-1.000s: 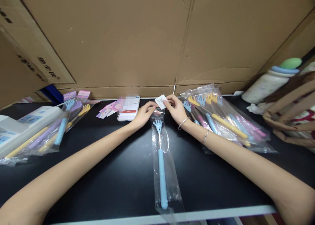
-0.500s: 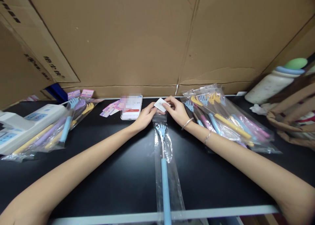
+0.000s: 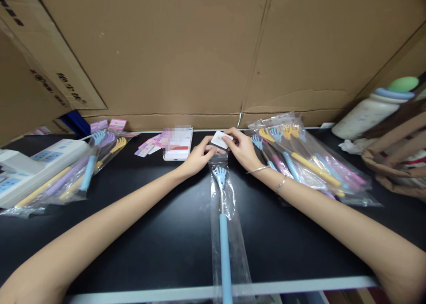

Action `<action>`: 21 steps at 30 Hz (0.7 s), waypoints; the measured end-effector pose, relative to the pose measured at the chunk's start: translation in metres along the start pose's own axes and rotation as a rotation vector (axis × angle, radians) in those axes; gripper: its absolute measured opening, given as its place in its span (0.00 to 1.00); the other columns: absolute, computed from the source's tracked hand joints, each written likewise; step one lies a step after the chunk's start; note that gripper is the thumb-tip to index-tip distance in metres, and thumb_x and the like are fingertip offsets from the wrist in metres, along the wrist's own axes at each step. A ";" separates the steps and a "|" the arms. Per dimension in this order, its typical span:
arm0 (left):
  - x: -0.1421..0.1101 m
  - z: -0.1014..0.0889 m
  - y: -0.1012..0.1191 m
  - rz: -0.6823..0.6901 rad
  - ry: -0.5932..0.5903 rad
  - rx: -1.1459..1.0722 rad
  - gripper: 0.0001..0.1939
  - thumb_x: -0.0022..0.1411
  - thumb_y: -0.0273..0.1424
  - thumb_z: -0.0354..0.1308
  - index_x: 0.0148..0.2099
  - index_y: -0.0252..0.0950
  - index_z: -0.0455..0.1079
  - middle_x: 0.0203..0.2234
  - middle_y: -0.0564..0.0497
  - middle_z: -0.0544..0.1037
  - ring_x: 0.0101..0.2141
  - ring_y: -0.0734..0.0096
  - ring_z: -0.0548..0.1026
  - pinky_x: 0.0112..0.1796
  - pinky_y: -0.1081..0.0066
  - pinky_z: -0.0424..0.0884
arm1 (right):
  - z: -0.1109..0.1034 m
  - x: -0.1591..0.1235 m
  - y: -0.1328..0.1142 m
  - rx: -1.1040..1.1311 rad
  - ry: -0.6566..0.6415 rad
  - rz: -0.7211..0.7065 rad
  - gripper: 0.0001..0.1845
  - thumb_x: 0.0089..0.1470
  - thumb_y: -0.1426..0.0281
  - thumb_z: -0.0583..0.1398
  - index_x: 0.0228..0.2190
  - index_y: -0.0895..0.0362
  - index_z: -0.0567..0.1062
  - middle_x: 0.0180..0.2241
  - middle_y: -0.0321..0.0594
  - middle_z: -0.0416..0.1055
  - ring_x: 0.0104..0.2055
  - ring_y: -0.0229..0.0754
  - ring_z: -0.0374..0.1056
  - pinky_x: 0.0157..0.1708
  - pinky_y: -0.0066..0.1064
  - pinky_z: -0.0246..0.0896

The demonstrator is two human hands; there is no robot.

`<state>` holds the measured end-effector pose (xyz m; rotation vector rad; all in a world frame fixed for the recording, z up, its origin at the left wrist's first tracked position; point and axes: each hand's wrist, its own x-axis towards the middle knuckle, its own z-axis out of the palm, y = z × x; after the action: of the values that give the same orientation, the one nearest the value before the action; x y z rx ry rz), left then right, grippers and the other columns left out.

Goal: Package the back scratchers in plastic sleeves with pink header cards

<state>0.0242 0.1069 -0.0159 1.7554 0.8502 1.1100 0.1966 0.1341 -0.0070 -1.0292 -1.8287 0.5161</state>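
Observation:
A small white card (image 3: 219, 138) with faint print is held between my two hands, at the top end of a clear plastic bag (image 3: 236, 246). My left hand (image 3: 199, 155) closes on the card's left side, some fingers hidden beneath it. From the right, my right hand (image 3: 242, 148) pinches the card, thumb on its face. Inside the bag lies a blue back scratcher (image 3: 224, 246), its claw head just below my hands and its handle running past the table's front edge. Whether the card is fixed to the bag, I cannot tell.
Several bagged back scratchers (image 3: 309, 162) lie at right, more (image 3: 88, 171) at left beside a white power strip (image 3: 49, 162). A phone (image 3: 181, 153) rests on pink cards (image 3: 148, 145). A bottle (image 3: 369, 113) and brown bag (image 3: 382, 162) stand far right; cardboard (image 3: 166, 51) walls the back.
The card has turned and tilted slightly in my fingers. My right wrist has shifted a little, and the bag's top end has moved slightly right.

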 end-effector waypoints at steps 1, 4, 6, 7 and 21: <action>0.000 0.000 0.000 0.001 -0.002 -0.001 0.19 0.63 0.36 0.51 0.53 0.34 0.57 0.38 0.45 0.79 0.44 0.65 0.76 0.49 0.65 0.66 | 0.000 0.000 0.000 0.003 0.000 -0.002 0.12 0.54 0.59 0.56 0.35 0.53 0.73 0.30 0.35 0.72 0.29 0.39 0.65 0.30 0.29 0.58; -0.001 0.000 0.001 0.002 -0.009 0.002 0.19 0.62 0.36 0.52 0.53 0.34 0.57 0.37 0.45 0.79 0.44 0.64 0.75 0.50 0.64 0.65 | 0.001 0.000 0.001 0.008 -0.007 -0.008 0.12 0.54 0.59 0.56 0.35 0.53 0.73 0.31 0.35 0.73 0.31 0.40 0.66 0.31 0.29 0.59; -0.001 0.000 0.000 0.004 -0.015 0.005 0.19 0.62 0.35 0.53 0.52 0.34 0.58 0.36 0.45 0.79 0.44 0.64 0.76 0.51 0.64 0.64 | 0.001 0.000 0.002 0.017 -0.016 -0.014 0.12 0.54 0.59 0.56 0.35 0.53 0.73 0.31 0.35 0.73 0.31 0.40 0.67 0.31 0.30 0.60; -0.001 -0.001 -0.001 0.005 -0.017 0.003 0.18 0.62 0.35 0.53 0.52 0.34 0.58 0.36 0.45 0.79 0.44 0.64 0.76 0.51 0.63 0.65 | 0.001 0.001 0.003 0.024 -0.021 -0.017 0.12 0.54 0.60 0.56 0.35 0.53 0.74 0.32 0.35 0.73 0.32 0.40 0.67 0.32 0.30 0.60; -0.001 0.000 0.000 -0.009 0.024 -0.054 0.18 0.60 0.36 0.56 0.49 0.35 0.58 0.34 0.46 0.79 0.38 0.65 0.78 0.45 0.64 0.70 | 0.002 0.003 -0.004 0.216 -0.061 -0.022 0.12 0.51 0.61 0.58 0.32 0.56 0.73 0.34 0.38 0.72 0.31 0.39 0.66 0.33 0.31 0.61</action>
<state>0.0243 0.1061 -0.0159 1.6951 0.8345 1.1401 0.1925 0.1343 -0.0036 -0.8544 -1.7904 0.7216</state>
